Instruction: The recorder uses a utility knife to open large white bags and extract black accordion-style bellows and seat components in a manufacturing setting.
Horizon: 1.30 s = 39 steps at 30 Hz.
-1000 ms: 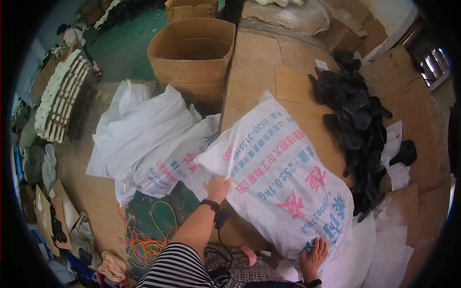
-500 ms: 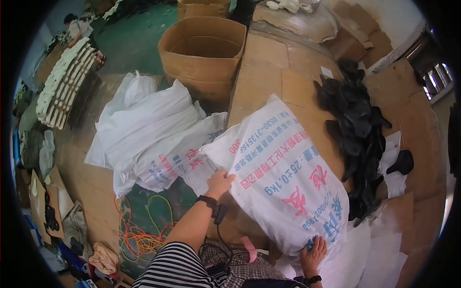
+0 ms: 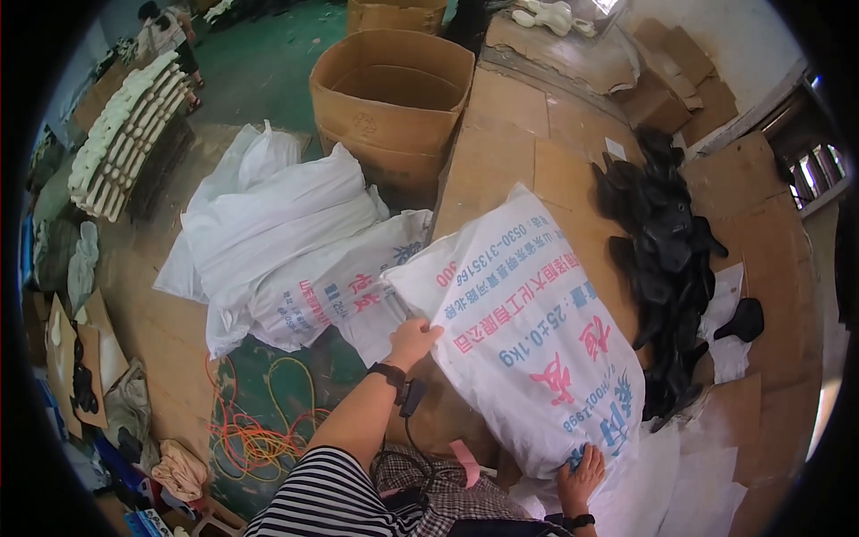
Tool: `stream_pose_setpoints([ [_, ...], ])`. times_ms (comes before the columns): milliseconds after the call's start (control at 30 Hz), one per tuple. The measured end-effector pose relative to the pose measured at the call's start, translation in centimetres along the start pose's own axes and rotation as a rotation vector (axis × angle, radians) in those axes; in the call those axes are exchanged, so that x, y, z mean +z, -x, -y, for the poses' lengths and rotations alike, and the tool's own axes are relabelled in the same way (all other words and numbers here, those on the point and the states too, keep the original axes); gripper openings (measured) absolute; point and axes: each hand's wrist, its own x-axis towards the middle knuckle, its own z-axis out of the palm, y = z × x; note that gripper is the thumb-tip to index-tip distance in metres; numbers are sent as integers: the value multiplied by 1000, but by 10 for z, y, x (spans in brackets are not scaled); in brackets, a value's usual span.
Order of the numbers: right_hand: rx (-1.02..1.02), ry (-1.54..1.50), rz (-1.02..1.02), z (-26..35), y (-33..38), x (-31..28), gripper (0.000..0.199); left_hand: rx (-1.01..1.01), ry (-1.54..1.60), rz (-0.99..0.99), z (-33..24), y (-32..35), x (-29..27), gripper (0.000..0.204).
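One printed white sack lies print up on the cardboard-covered worktop, long axis slanting from far left to near right, far end pointing toward two cardboard boxes. There's the left hand, grip clenched on the sack's left edge; and the right hand, grip released, spread flat on the near end. One person in the background, one black heap at right, and piled white bags, too overlapped to count!
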Motion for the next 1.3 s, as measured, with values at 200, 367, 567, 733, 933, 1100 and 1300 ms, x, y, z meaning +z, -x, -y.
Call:
stream_pose_setpoints([
  [200, 6, -12, -2, 0, -1, 0, 62, -2, 10, 19, -1, -1, -2, 41],
  [367, 13, -10, 13, -1, -1, 1, 61, 16, 88, 6, 6, -2, 3, 39],
  [567, 16, -12, -7, 0, -1, 3, 61, -21, 119, 34, 12, -4, 6, 40],
  [733, 20, -8, -13, -2, 0, 5, 61, -35, 97, 24, 3, 1, 5, 41],
  [933, 33, -13, -5, -2, -1, 3, 63, 43, -132, -9, -3, 6, 4, 35],
  [1100, -35, 7, -63, 6, 34, 14, 66, 17, -319, -78, 40, 14, 14, 32],
  [1300, 10, 42, 128, 20, 45, 0, 70, -132, -322, 4, 37, 18, 11, 31],
])
